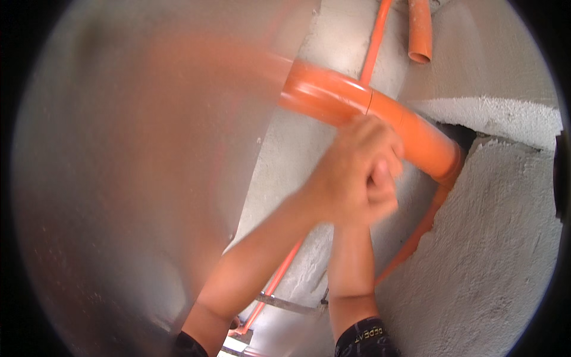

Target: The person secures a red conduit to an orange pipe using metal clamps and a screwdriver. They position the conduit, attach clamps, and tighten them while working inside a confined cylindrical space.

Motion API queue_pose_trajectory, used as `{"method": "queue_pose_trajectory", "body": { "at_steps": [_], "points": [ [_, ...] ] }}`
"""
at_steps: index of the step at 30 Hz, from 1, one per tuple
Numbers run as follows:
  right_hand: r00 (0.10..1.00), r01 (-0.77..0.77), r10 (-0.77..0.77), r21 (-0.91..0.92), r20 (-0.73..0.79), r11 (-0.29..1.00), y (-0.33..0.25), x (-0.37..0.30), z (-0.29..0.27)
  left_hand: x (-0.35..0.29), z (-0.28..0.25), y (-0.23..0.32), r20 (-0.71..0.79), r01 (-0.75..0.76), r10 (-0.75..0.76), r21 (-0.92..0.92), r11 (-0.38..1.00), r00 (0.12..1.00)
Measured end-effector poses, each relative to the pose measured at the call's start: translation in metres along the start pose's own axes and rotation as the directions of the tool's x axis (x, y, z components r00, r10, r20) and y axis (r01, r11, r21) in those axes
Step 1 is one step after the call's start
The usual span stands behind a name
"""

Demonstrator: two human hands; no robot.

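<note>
My left hand [357,149] is closed in the middle of the head view, just below a thick orange pipe [410,128]. Its knuckles overlap the pipe's lower edge, though whether they touch it I cannot tell. What its curled fingers hold, if anything, does not show. My right forearm [352,262] rises from below and meets the left hand; the right hand is mostly hidden behind it, and its fingers cannot be told apart. Both hands are slightly blurred. A joint seam crosses the thick pipe above them, and its right end meets a dark gap in the wall.
A thin orange pipe [376,41] stands above the thick one, beside an open-ended orange pipe [420,30]. Rough grey plaster wall [488,238] fills the right. Lower down, another thin orange pipe [282,268] passes a dark bar [288,304]. Haze blurs the left side.
</note>
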State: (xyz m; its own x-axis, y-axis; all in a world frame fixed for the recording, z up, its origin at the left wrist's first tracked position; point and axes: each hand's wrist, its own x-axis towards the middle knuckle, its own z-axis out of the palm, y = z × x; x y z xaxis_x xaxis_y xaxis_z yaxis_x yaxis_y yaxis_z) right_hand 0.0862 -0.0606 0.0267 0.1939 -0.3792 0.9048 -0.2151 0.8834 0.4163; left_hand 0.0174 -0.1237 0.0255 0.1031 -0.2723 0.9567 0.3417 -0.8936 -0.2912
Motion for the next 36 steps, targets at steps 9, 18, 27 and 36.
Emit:
{"method": "queue_pose_trajectory", "body": {
  "at_steps": [9, 18, 27, 36],
  "points": [
    [0.994, -0.072, 0.067, -0.051, -0.083, 0.996, -0.004, 0.005, 0.005, 0.006, -0.002, -0.006, -0.032, 0.186, -0.184, 0.045, 0.982, 0.982],
    [0.989, -0.088, 0.079, -0.072, -0.129, 0.993, -0.005, 0.001, 0.000, 0.002, 0.006, -0.008, -0.018, 0.137, -0.138, -0.021, 0.990, 0.990],
    [0.974, -0.113, 0.097, -0.064, -0.207, 0.992, 0.005, 0.006, 0.015, 0.016, -0.006, -0.002, 0.020, 0.262, -0.263, 0.041, 0.964, 0.964],
    [0.973, -0.109, 0.099, -0.038, -0.211, 0.993, 0.013, 0.002, 0.020, -0.023, 0.001, -0.005, -0.242, 0.260, -0.234, 0.078, 0.963, 0.942]
  ]
}}
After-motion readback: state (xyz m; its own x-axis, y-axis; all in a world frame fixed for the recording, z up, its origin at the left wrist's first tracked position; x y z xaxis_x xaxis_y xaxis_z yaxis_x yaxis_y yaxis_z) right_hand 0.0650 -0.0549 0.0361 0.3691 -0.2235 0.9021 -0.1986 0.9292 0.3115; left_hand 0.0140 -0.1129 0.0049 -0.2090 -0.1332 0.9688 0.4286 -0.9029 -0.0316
